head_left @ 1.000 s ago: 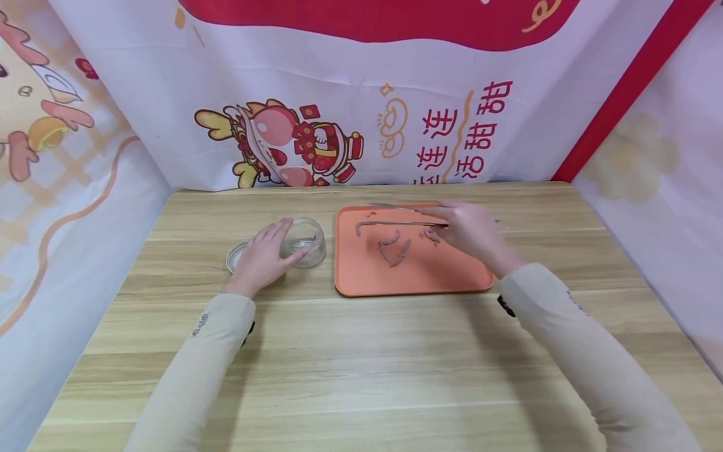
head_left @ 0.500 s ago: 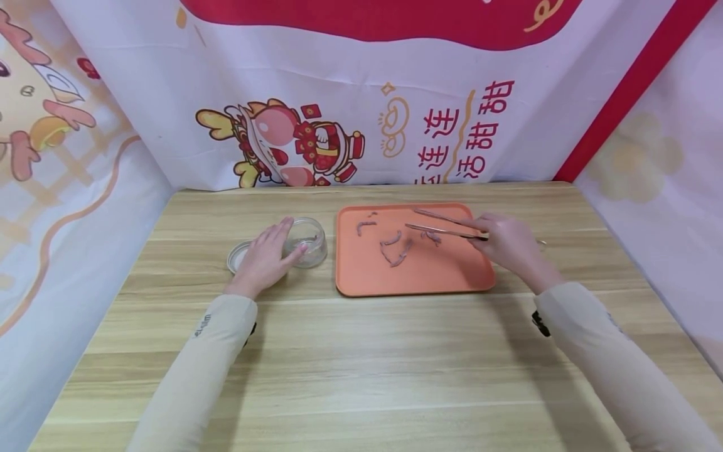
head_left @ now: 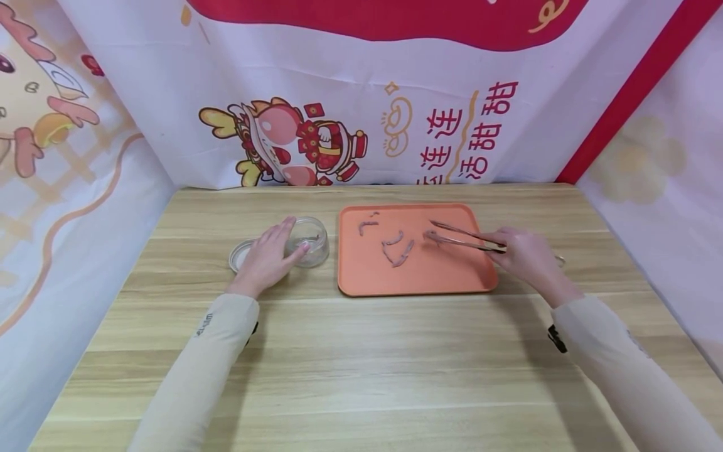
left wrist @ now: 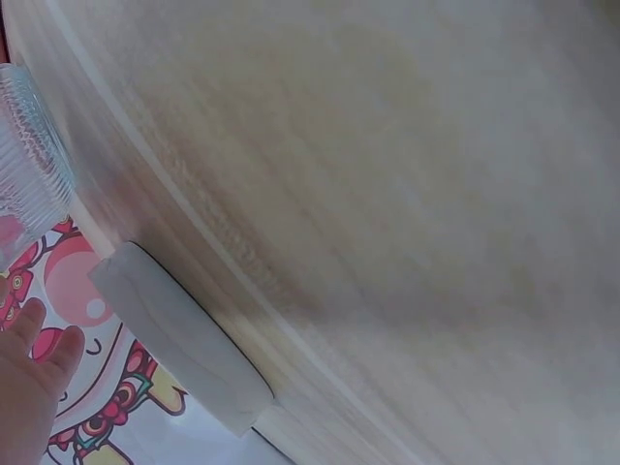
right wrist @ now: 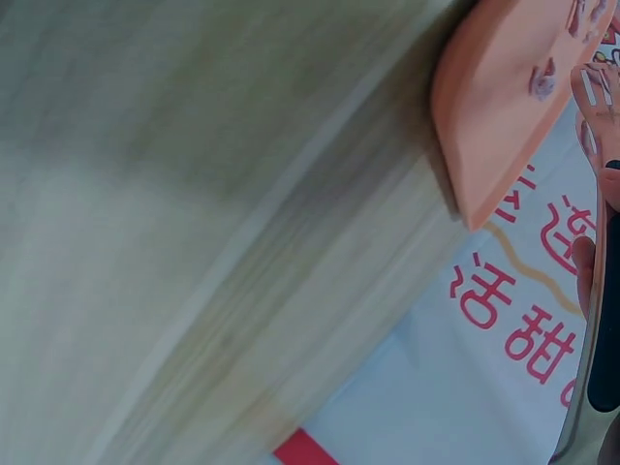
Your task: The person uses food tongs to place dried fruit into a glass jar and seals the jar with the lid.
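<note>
My left hand (head_left: 264, 259) rests by a clear glass jar (head_left: 308, 243), with fingers and thumb fairly straight and spread along its left side. Inside the jar a small dark piece shows. My right hand (head_left: 525, 256) grips metal tongs (right wrist: 603, 223) with black grip panels. Their arms stand apart over the right part of an orange tray (head_left: 361, 279). Beside the lower tong tip lies a small clump of purplish-brown strips (head_left: 430, 235); whether the tips touch it I cannot tell. More such thin strips (head_left: 402, 253) lie on the tray's middle and left.
A round silver-rimmed lid (head_left: 240, 256) lies on the wooden table (head_left: 361, 364), partly behind my left hand. A printed white cloth (head_left: 350, 69) hangs along the table's back, with more cloth at both sides.
My right hand has drawn back to the right with the tongs, whose tips have gone from the tray's left part to the clump at right. My left hand stays at the jar.
</note>
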The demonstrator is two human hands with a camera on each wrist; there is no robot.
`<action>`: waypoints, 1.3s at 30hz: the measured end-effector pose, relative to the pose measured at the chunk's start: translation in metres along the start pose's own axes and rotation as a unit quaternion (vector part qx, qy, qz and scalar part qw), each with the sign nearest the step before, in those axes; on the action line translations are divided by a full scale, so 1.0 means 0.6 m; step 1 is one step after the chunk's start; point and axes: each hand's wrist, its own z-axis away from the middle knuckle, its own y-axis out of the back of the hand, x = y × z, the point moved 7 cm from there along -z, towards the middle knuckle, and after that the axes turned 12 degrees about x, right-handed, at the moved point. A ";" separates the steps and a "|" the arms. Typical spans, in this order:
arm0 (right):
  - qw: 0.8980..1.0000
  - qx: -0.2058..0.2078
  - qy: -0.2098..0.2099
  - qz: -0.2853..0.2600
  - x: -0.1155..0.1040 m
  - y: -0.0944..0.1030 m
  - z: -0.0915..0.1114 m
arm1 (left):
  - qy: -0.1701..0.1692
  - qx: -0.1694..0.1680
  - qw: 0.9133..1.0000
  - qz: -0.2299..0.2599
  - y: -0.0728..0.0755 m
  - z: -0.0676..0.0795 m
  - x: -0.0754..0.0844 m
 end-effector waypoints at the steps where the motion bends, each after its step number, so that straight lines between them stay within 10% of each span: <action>1: 1.000 0.004 0.005 0.001 0.001 0.000 0.002 | 0.000 0.000 1.000 0.001 0.000 0.000 0.000; 39: 0.998 -0.048 -0.040 0.001 0.023 -0.020 0.025 | 0.002 0.001 1.000 0.006 -0.002 0.000 0.000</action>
